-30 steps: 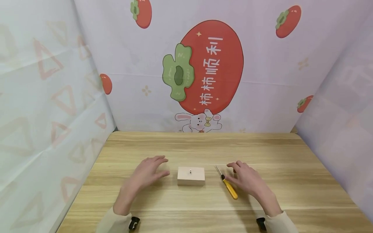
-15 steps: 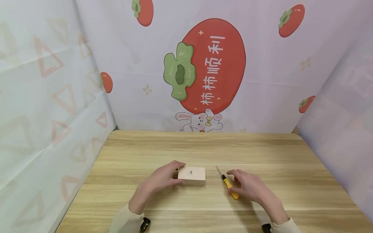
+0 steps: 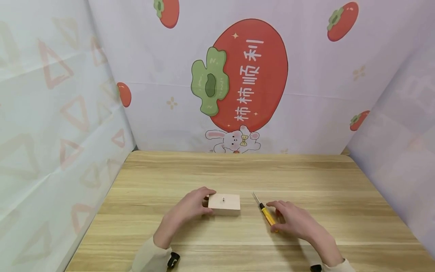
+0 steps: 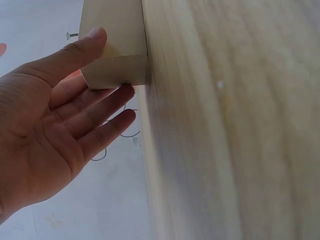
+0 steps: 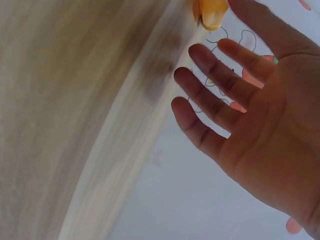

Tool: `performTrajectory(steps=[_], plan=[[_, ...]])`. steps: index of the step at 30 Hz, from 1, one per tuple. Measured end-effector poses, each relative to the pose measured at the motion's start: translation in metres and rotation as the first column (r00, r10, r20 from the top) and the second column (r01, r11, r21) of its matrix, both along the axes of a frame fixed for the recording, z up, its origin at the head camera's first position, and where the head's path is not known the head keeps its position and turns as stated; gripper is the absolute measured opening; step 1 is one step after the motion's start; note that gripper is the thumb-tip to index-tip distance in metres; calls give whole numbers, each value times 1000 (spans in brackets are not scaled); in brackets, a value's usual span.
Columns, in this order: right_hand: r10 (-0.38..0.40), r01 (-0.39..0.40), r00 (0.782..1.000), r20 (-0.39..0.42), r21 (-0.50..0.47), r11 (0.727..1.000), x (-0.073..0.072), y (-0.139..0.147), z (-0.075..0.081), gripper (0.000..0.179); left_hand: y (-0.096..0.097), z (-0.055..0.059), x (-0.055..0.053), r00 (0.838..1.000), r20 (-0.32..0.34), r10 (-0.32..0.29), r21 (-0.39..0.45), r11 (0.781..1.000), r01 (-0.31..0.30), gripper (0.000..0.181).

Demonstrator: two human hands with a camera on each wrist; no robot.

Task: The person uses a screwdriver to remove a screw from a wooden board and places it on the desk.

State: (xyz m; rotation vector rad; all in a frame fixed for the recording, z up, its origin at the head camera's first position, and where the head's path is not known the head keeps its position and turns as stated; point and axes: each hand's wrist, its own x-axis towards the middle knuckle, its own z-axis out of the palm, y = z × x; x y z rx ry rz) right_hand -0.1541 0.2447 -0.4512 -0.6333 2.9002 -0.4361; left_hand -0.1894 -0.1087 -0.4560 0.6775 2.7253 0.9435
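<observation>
A pale rectangular wooden block [image 3: 232, 203] with a small silvery screw [image 3: 223, 199] upright in its top sits on the wood-grain table [image 3: 190, 170], pinched at its left end by the left hand [image 3: 188, 207], while the right hand [image 3: 298, 222], fingers apart, reaches beside a yellow-handled, black-collared screwdriver [image 3: 267, 216].

Left hand [image 4: 42, 135] holds a wooden block [image 4: 117, 35] — screw [image 4: 72, 36] jutting out.

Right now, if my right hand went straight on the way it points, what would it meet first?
Most likely the slim, yellow-handled metal screwdriver lying just in front of your right hand; they may be touching, but depth there is unclear.
</observation>
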Motion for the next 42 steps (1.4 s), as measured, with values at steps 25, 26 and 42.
performTrajectory(steps=[25, 26, 42], plan=[[59, -58, 998, 17, -49, 997, 6, 5, 0, 46, 2, -1, 2, 1000, 5, 24, -6, 1000, -24, 63], [56, -55, 998, 12, -44, 998, 7, 4, 0, 45, 2, -2, 2, 1000, 5, 23, -7, 1000, -23, 63], [-109, 73, 958, -263, -143, 987, 10, -7, 12, 26, 3, 0, 6, 999, -14, 32, -16, 999, -32, 63]])
